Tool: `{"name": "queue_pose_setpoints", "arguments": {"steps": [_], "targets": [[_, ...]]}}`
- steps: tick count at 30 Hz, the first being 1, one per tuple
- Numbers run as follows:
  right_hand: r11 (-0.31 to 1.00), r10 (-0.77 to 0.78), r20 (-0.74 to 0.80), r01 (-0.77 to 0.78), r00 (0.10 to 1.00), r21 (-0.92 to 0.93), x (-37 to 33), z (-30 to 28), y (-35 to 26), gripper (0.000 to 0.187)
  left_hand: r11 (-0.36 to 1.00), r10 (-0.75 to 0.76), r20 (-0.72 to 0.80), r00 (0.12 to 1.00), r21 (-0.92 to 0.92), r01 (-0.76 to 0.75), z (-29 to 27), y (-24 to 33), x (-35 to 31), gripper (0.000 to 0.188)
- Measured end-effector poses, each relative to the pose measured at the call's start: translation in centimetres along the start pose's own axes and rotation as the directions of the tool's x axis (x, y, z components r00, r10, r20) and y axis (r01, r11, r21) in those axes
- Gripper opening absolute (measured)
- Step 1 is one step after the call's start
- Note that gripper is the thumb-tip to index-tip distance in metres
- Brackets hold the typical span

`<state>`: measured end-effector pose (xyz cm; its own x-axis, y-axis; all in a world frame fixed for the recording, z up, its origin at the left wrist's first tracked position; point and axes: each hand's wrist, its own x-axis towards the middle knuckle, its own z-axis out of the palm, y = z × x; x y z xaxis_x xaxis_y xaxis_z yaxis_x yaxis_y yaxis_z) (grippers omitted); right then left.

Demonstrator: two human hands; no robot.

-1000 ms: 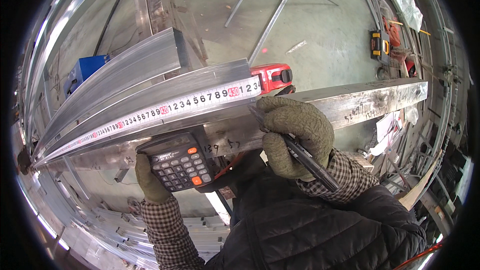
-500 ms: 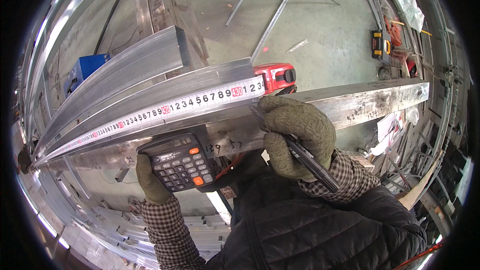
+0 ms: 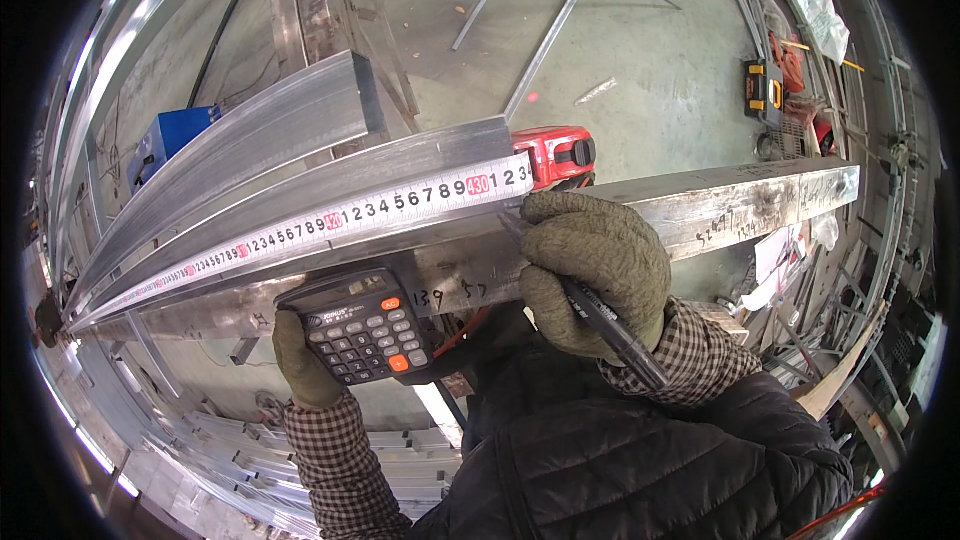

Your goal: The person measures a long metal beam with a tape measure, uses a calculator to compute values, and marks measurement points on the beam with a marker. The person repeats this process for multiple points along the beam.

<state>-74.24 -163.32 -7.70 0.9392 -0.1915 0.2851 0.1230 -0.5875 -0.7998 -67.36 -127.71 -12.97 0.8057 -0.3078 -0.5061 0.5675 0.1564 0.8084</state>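
Observation:
My gloved left hand (image 3: 307,365) grips a black desktop calculator (image 3: 368,340) with grey and orange keys by its left edge, in front of the metal beam. A black marker (image 3: 612,332) is held in my right hand (image 3: 598,260), also in a green knit glove. Its tip end points up toward the beam, close to the tape; the fingers are curled around it. Just beyond the beam lies a metal channel (image 3: 430,162), with a pulled-out tape blade (image 3: 400,205) running along it. The red tape measure case (image 3: 562,154) sits at the channel's right end.
The long metal beam (image 3: 700,212), with handwritten marks, crosses in front of me. A second channel (image 3: 300,105) lies farther back. On the floor are a blue box (image 3: 165,145), loose metal strips (image 3: 555,30) and a black-and-yellow toolbox (image 3: 763,90). Metal profiles (image 3: 350,470) are stacked near the lower left.
My right hand has turned slightly, and the marker's rear end has shifted a little left. Calculator, channel and tape appear a few pixels farther right. Both hands keep their grips.

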Motion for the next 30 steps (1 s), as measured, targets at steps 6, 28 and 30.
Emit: {"name": "queue_pose_setpoints", "arguments": {"steps": [6, 28, 30], "targets": [[0.998, -0.042, -0.021, 0.041, 0.999, -0.048, -0.30, 0.34, 0.36, 0.029, 1.000, 0.013, -0.011, 1.000, 0.008, -0.013, -0.11, -0.19, 0.03, 0.066], [0.997, -0.074, -0.066, 0.072, 0.995, -0.037, -0.09, 0.77, 0.50, 0.028, 0.998, -0.031, -0.004, 1.000, -0.056, 0.031, 0.17, -0.13, 0.05, 0.069], [0.997, -0.072, -0.054, 0.070, 0.996, -0.042, -0.15, 0.73, 0.52, 0.028, 0.998, -0.030, -0.001, 1.000, -0.053, 0.030, 0.21, -0.13, 0.14, 0.069]]}}
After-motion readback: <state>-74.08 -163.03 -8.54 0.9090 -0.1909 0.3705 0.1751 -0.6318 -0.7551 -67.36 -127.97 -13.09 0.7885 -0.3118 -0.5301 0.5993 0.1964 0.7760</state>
